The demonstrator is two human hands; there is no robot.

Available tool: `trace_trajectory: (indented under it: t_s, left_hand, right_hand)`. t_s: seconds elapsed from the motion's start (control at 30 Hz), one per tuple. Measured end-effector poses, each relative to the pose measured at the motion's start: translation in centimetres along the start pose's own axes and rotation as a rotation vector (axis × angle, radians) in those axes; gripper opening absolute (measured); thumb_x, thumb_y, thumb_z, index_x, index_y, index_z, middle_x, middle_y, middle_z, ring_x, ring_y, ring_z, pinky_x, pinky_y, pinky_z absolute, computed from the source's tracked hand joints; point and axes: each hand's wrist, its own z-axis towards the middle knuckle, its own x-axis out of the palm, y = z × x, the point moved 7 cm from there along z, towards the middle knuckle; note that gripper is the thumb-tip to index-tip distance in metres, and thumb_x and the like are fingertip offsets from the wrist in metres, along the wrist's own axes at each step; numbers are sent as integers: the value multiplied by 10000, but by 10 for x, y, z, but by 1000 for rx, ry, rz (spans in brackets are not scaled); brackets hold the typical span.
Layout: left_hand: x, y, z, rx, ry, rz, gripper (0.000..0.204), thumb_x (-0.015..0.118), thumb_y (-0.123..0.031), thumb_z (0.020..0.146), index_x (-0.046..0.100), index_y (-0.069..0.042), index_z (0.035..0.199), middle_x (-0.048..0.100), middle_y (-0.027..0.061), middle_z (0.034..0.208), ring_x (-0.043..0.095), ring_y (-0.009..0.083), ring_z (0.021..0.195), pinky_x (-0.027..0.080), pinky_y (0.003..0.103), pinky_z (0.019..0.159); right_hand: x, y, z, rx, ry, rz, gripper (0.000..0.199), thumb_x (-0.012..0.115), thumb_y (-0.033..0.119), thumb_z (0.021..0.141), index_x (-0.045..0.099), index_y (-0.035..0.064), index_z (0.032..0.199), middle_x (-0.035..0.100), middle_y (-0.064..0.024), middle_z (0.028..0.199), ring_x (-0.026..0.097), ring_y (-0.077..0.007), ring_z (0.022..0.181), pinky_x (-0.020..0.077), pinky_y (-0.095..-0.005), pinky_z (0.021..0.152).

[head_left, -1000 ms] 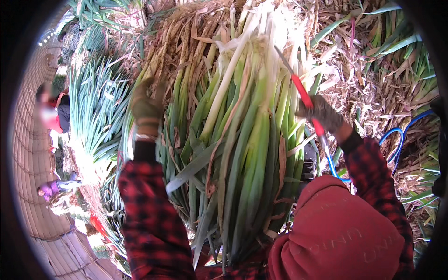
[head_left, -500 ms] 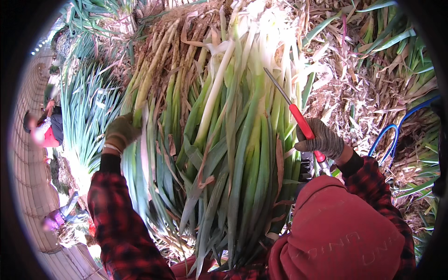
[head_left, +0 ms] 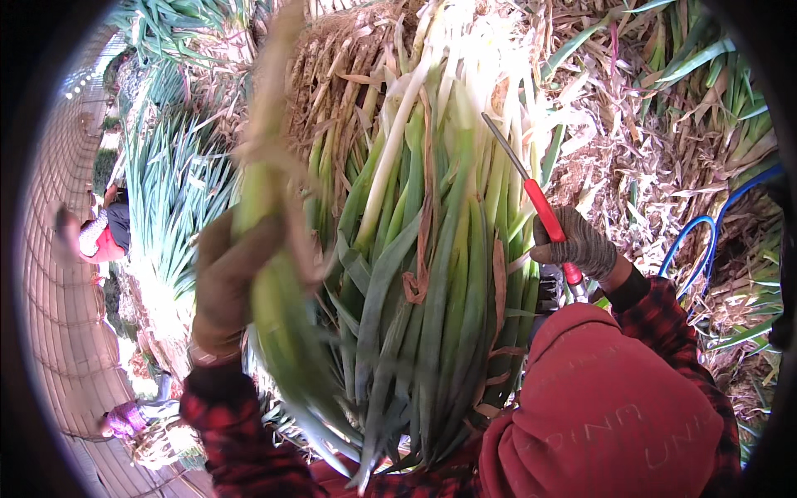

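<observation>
My left hand point(head_left: 228, 290), gloved, is closed round a long green onion point(head_left: 259, 195), which is smeared by motion. The stalk stands up above the hand and its green leaves hang below. In my gloved right hand point(head_left: 588, 245) is an air blow gun point(head_left: 544, 212) with a red handle. Its thin metal nozzle points up and left, over the pale stems of the onion pile. The large pile of green onions point(head_left: 448, 282) lies between my hands, pale stems at the far side and leaves toward me.
A blue hose point(head_left: 693, 228) loops at the right, on dry husks point(head_left: 606, 166). A rounded mass of red printed cloth point(head_left: 618, 390) fills the lower right. More green onions point(head_left: 170, 199) lie at the left. Beyond them are a person in red point(head_left: 104, 241) and one in purple point(head_left: 124, 419).
My left hand has lifted the green onion up from the pile, toward the camera. My right hand still holds the air blow gun, in nearly the same place.
</observation>
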Motion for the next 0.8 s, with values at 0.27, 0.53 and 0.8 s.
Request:
trace_trajectory:
  t_s: [0.27,0.53,0.8]
  left_hand:
    - [116,121,110,-44,24,172,615,774,-313,731,626,124,1138,708,199,921,660,204,867,512,309,765]
    - [112,118,103,20,53,400,603,787,-280,680,634,99,1124,717,165,937,667,165,848,520,300,784]
    - [109,105,97,126,27,396,613,818,-250,638,636,68,1129,721,131,947,668,173,847,529,305,786]
  right_hand:
    - [10,-24,-22,-71,48,-125,396,781,355,702,548,36,661,528,-11,577,501,-121,538,411,-305,534]
    - [30,-5,-2,53,188,-166,506,829,441,718,522,44,655,484,-10,569,448,-109,546,372,-324,519]
    - [50,13,-23,-135,244,-302,472,814,411,727,575,7,778,515,-73,621,497,-176,595,417,-364,587]
